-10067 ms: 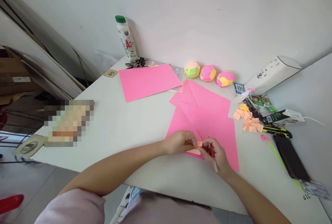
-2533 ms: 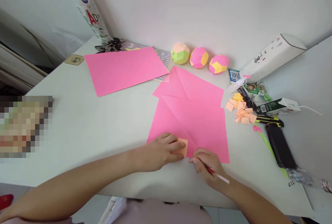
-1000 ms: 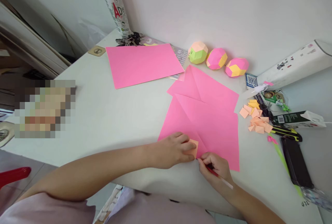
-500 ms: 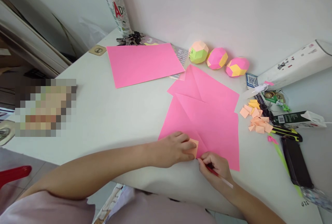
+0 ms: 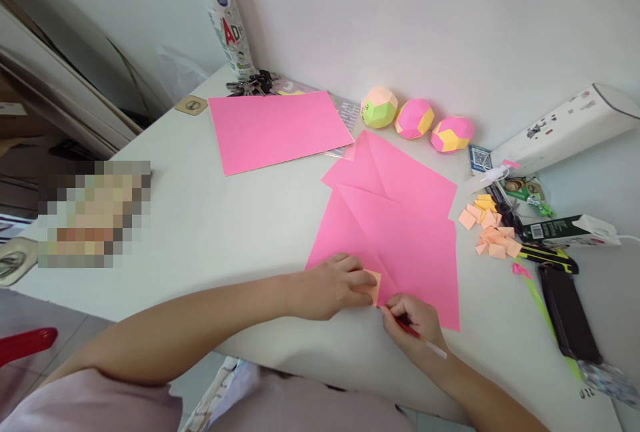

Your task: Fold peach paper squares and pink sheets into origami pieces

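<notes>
My left hand (image 5: 333, 289) presses a small peach paper square (image 5: 374, 293) down on a folded, creased pink sheet (image 5: 420, 252), near the sheet's lower edge. Its fingers cover most of the square. In my right hand (image 5: 413, 322) is a slim pen with a red and whitish barrel (image 5: 435, 349), gripped by closed fingers. The pen's tip is at the lower right corner of the square, close to my left fingertips. A second creased pink sheet (image 5: 425, 179) lies just behind the first.
A flat pink sheet (image 5: 280, 132) lies farther back, near keys (image 5: 253, 83) and a white bottle (image 5: 227, 25). Three paper balls (image 5: 414, 118) line the wall. To the right are peach paper pieces (image 5: 495, 242), a cutter (image 5: 550, 259), a carton (image 5: 575, 230) and a black case (image 5: 570, 315).
The camera view has shifted slightly, bringing the bottle's green cap into sight. Both hands, the paper square and the pen stay almost where they were.
</notes>
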The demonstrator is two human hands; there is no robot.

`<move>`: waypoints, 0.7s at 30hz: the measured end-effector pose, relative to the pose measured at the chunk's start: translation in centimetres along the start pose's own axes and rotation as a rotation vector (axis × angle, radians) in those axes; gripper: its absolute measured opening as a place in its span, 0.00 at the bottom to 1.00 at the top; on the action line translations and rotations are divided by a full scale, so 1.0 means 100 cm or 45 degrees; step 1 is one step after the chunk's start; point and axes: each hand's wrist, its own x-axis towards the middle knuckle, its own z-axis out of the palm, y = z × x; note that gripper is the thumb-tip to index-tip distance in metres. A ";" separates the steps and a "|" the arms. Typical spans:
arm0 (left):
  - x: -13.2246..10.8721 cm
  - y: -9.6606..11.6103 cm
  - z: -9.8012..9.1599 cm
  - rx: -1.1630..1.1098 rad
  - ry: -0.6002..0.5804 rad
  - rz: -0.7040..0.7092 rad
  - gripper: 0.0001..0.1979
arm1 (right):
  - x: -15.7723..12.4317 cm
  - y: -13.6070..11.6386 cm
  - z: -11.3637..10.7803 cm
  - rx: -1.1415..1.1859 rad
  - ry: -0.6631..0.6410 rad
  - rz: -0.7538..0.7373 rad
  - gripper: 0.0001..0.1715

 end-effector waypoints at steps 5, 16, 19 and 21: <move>0.001 -0.002 -0.002 -0.095 -0.001 -0.008 0.16 | 0.000 0.003 0.000 0.143 0.002 0.087 0.16; 0.005 -0.022 0.003 -0.431 0.380 -0.008 0.13 | 0.026 0.018 -0.027 0.947 -0.012 0.426 0.18; 0.005 -0.020 0.004 -0.323 0.426 -0.297 0.09 | 0.029 0.015 -0.033 0.954 0.085 0.360 0.19; 0.004 -0.018 0.004 -0.267 0.392 -0.483 0.14 | 0.030 0.013 -0.037 0.875 0.134 0.317 0.20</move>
